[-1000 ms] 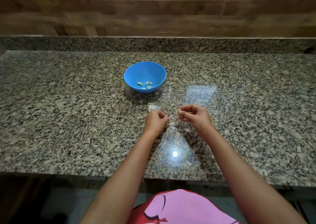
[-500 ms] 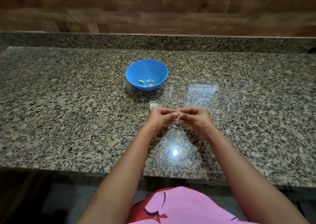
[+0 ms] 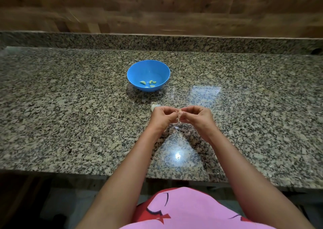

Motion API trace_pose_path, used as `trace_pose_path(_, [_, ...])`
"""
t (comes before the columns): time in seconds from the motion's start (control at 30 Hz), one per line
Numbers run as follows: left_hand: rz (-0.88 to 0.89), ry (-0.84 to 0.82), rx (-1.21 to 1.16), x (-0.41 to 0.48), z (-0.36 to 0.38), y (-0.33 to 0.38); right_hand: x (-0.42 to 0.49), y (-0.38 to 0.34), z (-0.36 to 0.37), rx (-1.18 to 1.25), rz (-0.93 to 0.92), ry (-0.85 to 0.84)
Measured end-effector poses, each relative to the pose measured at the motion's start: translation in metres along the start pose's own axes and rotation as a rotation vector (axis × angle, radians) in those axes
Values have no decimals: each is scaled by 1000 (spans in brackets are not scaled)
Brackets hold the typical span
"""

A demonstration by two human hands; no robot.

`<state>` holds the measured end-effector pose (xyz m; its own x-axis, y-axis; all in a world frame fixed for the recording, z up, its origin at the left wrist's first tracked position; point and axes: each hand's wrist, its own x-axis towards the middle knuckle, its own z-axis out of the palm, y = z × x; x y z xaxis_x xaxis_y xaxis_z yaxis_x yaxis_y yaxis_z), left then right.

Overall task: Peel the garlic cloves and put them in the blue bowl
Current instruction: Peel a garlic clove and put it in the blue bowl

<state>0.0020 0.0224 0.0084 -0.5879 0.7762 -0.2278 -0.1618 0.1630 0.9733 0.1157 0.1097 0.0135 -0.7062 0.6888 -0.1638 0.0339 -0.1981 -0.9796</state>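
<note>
A blue bowl (image 3: pixel 148 66) stands on the granite counter with several peeled garlic cloves (image 3: pixel 142 82) lying in its bottom. Nearer to me, my left hand (image 3: pixel 161 116) and my right hand (image 3: pixel 195 117) meet above the counter and pinch one garlic cloves (image 3: pixel 179 115) between their fingertips. A strip of papery skin (image 3: pixel 178 122) hangs down from that clove. The rest of the garlic bulb (image 3: pixel 153 105) lies on the counter just beyond my left hand, partly hidden by it.
The granite counter (image 3: pixel 70 115) runs wide to both sides, with a raised granite ledge and a wooden wall behind it. Its front edge (image 3: pixel 104 173) lies close to my body. A bright light reflection (image 3: pixel 177 156) shines on the stone under my wrists.
My hands were apart a second ago; they have come together on the clove, and a strip of skin now hangs below it.
</note>
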Motion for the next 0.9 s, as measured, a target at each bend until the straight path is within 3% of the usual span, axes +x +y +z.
trace_pose_path(0.53, [-2, 64, 29, -1, 2, -5, 5, -5, 2, 231, 176, -1])
trace_pose_path(0.9, [-28, 32, -43, 0, -1, -1, 4, -10, 0, -42, 96, -19])
